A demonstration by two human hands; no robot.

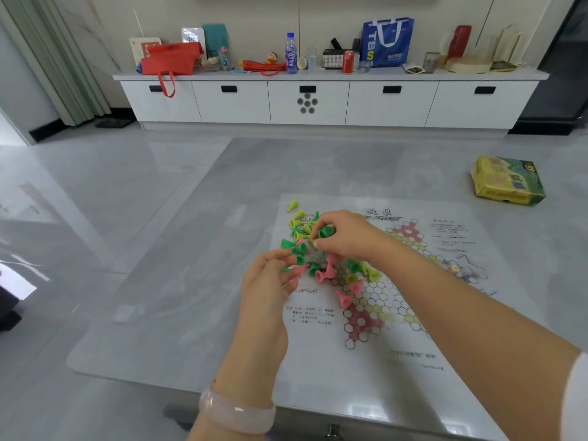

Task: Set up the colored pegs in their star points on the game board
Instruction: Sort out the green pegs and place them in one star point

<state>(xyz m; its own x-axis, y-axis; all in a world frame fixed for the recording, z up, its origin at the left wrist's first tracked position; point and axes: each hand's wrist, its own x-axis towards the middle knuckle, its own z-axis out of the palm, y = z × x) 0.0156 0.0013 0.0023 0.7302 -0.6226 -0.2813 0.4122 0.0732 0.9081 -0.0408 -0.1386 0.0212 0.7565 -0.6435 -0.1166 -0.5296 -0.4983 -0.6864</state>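
Observation:
A paper game board (413, 313) with a printed star of circles lies on the grey table (191, 281). A loose heap of green, yellow and pink cone pegs (331, 272) covers the board's left part. My right hand (343, 237) reaches over the heap and pinches a green peg (326, 232) between thumb and fingers. My left hand (270, 281) hovers at the heap's left edge, its fingertips touching green and pink pegs (299, 265). The star's pink point (362, 323) nearest me shows bare circles.
The yellow-green game box (507, 181) sits at the table's far right. A white low cabinet (318, 100) with bottles, bags and a can stands against the far wall. The table's near edge is just below my wrists.

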